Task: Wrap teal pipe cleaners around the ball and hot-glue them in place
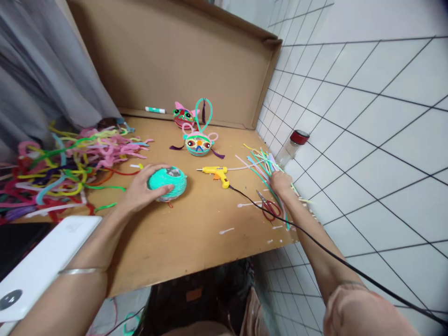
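Observation:
My left hand (146,187) is wrapped round a turquoise ball (178,186) covered in coiled fuzzy strands, with a dark and silvery patch on top. The ball rests at or just above the table; I cannot tell which. At the right, my right hand (280,183) is closed on a bundle of thin coloured pipe cleaners (268,161) beside the tiled wall. Its fingertips are hidden. Between the hands lies a yellow glue gun (216,173) with a pale stick in its back. Red-handled scissors (270,210) lie just below my right hand.
Two decorated animal-face balls stand behind, one turquoise (198,144), one red (182,117). A tangle of pipe cleaners (70,163) covers the left side. A marker (155,110), a red-lidded jar (293,147) and a white phone (52,261) are around. The black cord (315,249) crosses my right forearm.

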Demonstrator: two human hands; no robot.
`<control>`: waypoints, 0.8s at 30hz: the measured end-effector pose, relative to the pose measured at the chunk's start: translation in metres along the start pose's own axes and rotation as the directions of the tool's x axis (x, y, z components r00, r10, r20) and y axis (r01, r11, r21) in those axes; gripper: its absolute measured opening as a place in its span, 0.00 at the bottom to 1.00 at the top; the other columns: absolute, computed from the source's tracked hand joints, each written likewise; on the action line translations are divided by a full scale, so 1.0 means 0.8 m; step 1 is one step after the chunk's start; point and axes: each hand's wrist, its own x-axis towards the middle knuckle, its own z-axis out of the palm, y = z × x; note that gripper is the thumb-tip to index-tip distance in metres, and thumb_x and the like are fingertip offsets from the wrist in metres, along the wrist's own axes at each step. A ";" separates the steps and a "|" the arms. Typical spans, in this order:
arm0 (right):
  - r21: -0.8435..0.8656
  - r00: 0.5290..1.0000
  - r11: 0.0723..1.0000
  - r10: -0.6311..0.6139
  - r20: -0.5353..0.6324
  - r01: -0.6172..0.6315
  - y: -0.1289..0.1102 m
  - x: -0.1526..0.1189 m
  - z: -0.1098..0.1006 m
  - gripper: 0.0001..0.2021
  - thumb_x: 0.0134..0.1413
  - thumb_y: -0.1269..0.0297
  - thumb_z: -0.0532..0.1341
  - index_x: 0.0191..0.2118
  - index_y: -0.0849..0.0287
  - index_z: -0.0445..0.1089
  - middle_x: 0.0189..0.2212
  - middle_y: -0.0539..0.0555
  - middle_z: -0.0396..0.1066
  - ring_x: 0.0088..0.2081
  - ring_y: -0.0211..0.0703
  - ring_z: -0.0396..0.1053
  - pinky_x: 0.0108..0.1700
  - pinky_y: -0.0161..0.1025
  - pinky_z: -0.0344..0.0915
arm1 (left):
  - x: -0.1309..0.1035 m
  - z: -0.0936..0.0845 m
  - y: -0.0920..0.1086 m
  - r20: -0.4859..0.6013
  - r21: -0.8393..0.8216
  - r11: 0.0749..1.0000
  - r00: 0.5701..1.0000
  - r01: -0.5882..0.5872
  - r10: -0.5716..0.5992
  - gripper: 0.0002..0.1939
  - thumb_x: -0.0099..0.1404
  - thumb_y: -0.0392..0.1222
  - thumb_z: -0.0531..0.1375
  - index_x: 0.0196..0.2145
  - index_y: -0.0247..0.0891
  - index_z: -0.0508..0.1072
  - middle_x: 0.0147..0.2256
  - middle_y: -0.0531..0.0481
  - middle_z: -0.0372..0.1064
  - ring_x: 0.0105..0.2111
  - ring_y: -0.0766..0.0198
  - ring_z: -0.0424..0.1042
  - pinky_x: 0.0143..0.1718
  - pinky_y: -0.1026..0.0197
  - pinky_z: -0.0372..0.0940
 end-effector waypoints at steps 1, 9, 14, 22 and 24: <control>0.002 1.000 1.000 0.006 0.006 -0.006 0.000 0.002 0.002 0.18 0.61 0.76 0.52 0.50 0.70 0.75 0.45 0.76 0.75 0.49 0.59 0.76 0.47 0.48 0.68 | 0.000 0.000 -0.002 0.001 0.003 1.000 1.000 -0.008 0.008 0.33 0.54 0.60 0.60 0.52 0.39 0.69 0.54 0.44 0.69 0.54 0.49 0.68 0.59 0.53 0.61; 0.073 0.994 0.994 0.089 -0.062 -0.084 0.028 -0.006 -0.016 0.21 0.59 0.75 0.51 0.56 0.74 0.67 0.42 0.78 0.75 0.46 0.60 0.77 0.46 0.51 0.68 | -0.001 -0.001 -0.008 0.006 -0.034 0.999 1.000 -0.013 0.013 0.31 0.56 0.58 0.61 0.54 0.40 0.69 0.55 0.46 0.69 0.54 0.49 0.68 0.59 0.51 0.62; 0.659 0.914 0.742 0.342 -0.217 -0.121 0.095 -0.089 -0.005 0.12 0.58 0.57 0.55 0.35 0.59 0.70 0.23 0.56 0.69 0.29 0.50 0.70 0.31 0.44 0.65 | 0.000 -0.001 -0.007 0.030 -0.059 0.998 0.999 0.036 -0.034 0.35 0.54 0.58 0.61 0.56 0.37 0.69 0.56 0.43 0.68 0.53 0.49 0.69 0.59 0.49 0.63; 0.923 0.967 -0.373 0.186 0.173 -0.093 0.047 -0.319 0.084 0.16 0.49 0.44 0.67 0.28 0.51 0.71 0.25 0.50 0.68 0.27 0.44 0.68 0.30 0.46 0.70 | 0.006 0.009 -0.015 -0.012 -0.232 0.971 0.999 -0.052 0.051 0.38 0.48 0.58 0.64 0.54 0.34 0.71 0.54 0.40 0.69 0.53 0.48 0.70 0.59 0.48 0.64; 0.915 0.967 -0.380 0.153 0.206 -0.134 0.001 -0.354 0.090 0.20 0.44 0.40 0.69 0.31 0.52 0.75 0.27 0.50 0.72 0.30 0.43 0.71 0.32 0.42 0.71 | 0.007 0.009 -0.020 -0.009 -0.281 0.958 0.998 -0.065 0.065 0.37 0.50 0.57 0.64 0.54 0.35 0.71 0.54 0.40 0.69 0.54 0.47 0.69 0.59 0.48 0.64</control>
